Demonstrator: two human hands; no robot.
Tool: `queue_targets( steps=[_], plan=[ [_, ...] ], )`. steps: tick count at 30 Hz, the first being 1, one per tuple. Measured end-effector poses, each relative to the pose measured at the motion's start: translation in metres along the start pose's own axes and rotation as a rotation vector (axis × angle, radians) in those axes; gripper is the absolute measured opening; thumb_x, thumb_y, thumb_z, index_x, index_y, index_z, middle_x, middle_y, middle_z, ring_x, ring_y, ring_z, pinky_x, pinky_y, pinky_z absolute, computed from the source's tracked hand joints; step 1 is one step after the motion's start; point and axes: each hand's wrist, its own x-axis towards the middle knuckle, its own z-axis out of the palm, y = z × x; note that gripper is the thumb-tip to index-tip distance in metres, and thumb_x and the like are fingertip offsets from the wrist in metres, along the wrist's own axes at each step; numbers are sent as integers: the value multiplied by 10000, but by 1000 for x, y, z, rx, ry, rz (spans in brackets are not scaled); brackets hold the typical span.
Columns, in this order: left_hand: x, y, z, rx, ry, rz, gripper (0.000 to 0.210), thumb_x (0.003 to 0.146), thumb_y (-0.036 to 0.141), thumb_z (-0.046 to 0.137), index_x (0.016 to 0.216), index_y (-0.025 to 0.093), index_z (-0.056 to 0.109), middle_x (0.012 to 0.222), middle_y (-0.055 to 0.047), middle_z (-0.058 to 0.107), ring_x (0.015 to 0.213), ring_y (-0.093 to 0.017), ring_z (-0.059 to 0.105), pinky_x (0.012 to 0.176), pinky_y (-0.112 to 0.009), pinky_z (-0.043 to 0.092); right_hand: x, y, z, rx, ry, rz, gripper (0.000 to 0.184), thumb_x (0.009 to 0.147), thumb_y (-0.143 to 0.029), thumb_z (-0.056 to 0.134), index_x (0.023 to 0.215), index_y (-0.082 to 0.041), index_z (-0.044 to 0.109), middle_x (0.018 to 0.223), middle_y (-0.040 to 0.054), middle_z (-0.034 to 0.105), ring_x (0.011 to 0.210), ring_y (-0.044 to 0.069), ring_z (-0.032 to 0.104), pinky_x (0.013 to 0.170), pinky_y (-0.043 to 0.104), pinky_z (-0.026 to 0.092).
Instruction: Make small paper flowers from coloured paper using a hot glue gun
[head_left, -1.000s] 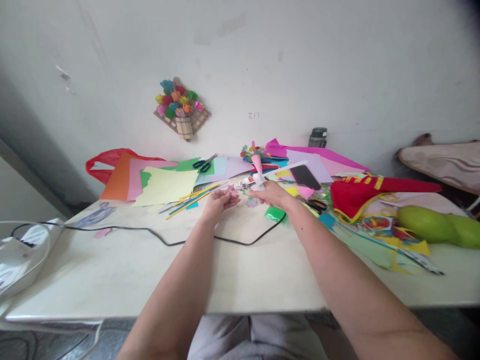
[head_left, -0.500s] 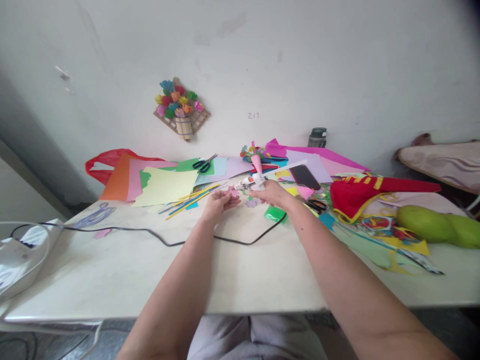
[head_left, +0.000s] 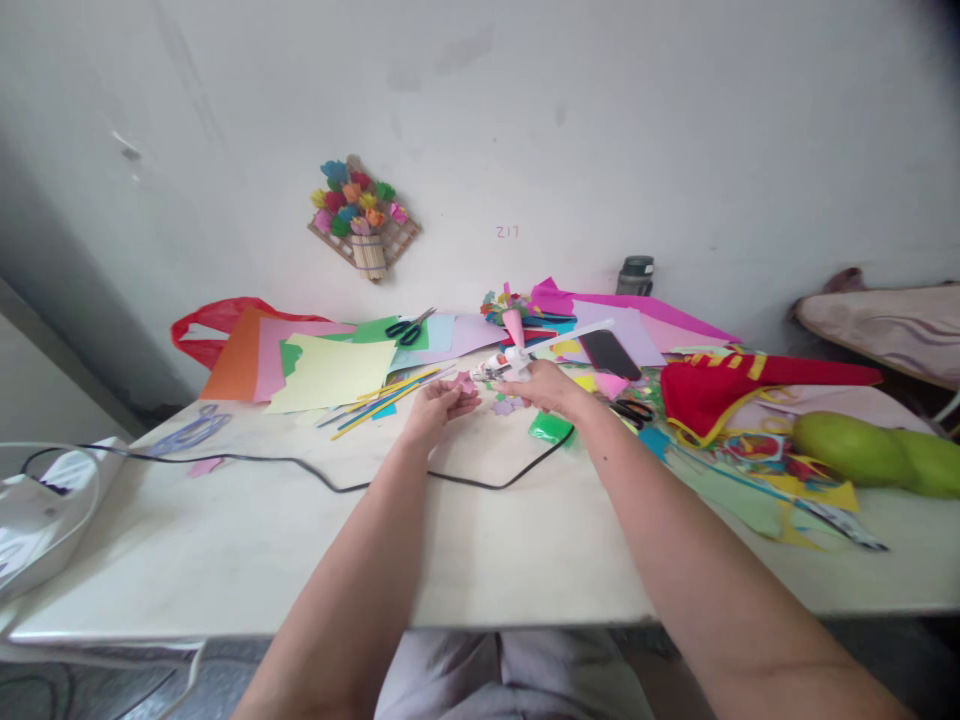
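My right hand (head_left: 551,388) is closed around a white hot glue gun (head_left: 514,360), and a long white glue stick (head_left: 577,336) juts from its back. The gun's nozzle points left, at a small pink paper flower (head_left: 466,383). My left hand (head_left: 442,408) pinches that flower between thumb and fingers. Whether the nozzle touches the paper is too small to tell. A purple paper flower (head_left: 505,405) lies on the table below the gun. Just behind it stands a pink paper cone (head_left: 513,325) topped with colourful small pieces.
Coloured paper sheets (head_left: 330,375), scissors (head_left: 409,328) and thin sticks (head_left: 386,400) lie left. A phone (head_left: 610,355), more scissors (head_left: 632,411), a green packet (head_left: 550,428), red cloth (head_left: 701,398) and green fruit (head_left: 855,450) lie right. A black cord (head_left: 300,463) crosses the table (head_left: 517,560).
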Motion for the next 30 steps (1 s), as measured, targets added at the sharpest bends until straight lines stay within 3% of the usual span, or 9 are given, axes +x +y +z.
queue_targets(
  steps=[8, 12, 16, 19, 21, 23, 27, 30],
  plan=[
    [2, 2, 0, -6, 82, 16, 215, 641, 257, 685, 680, 118, 525, 732, -85, 669, 703, -191, 653, 748, -356, 512, 1, 2, -2, -6, 9, -10, 418, 647, -545, 588, 748, -140, 615, 498, 1, 518, 392, 80, 429, 352, 186, 318],
    [6, 8, -7, 9, 249, 127, 225, 654, 250, 671, 736, 129, 500, 730, -69, 670, 671, -173, 657, 713, -333, 518, 6, 6, -1, -60, 107, -18, 379, 686, -502, 564, 781, -142, 631, 587, 24, 585, 506, 110, 522, 466, 197, 384],
    [7, 24, -14, -72, 406, 274, 218, 677, 232, 647, 752, 145, 461, 685, -47, 666, 691, -165, 659, 729, -318, 511, 10, 7, 8, -249, 142, -79, 338, 689, -434, 577, 930, -201, 625, 854, 37, 649, 779, 179, 583, 641, 240, 422],
    [4, 36, -16, -109, 412, 333, 214, 687, 228, 637, 754, 154, 448, 740, -57, 674, 753, -169, 657, 767, -321, 499, 11, 3, 24, -392, 63, -175, 384, 716, -269, 549, 1096, -216, 555, 1018, 58, 628, 919, 203, 565, 742, 261, 409],
    [1, 42, -14, -114, 387, 347, 222, 682, 234, 643, 748, 155, 446, 758, -63, 676, 786, -177, 653, 776, -318, 494, 13, -2, 38, -496, -32, -245, 384, 749, -229, 494, 1130, -197, 529, 1062, 91, 608, 954, 227, 558, 763, 284, 407],
    [-2, 46, -10, -99, 345, 342, 230, 672, 240, 654, 755, 153, 458, 756, -62, 678, 779, -181, 654, 765, -314, 498, 14, -9, 55, -565, -42, -269, 410, 769, -215, 470, 1176, -164, 488, 1124, 131, 566, 984, 241, 545, 782, 300, 403],
    [-4, 46, -2, -73, 264, 282, 240, 643, 233, 675, 752, 143, 482, 719, -57, 674, 740, -185, 659, 705, -289, 514, 15, -23, 84, -659, -47, -235, 356, 815, -246, 443, 1132, -100, 514, 1066, 164, 573, 969, 251, 539, 798, 321, 398],
    [-4, 40, 2, -73, 238, 235, 250, 615, 219, 693, 727, 134, 485, 672, -37, 658, 726, -191, 660, 685, -279, 518, 17, -28, 89, -731, -33, -283, 323, 800, -233, 471, 1085, -111, 561, 1072, 158, 564, 994, 244, 510, 821, 319, 381]
  ],
)
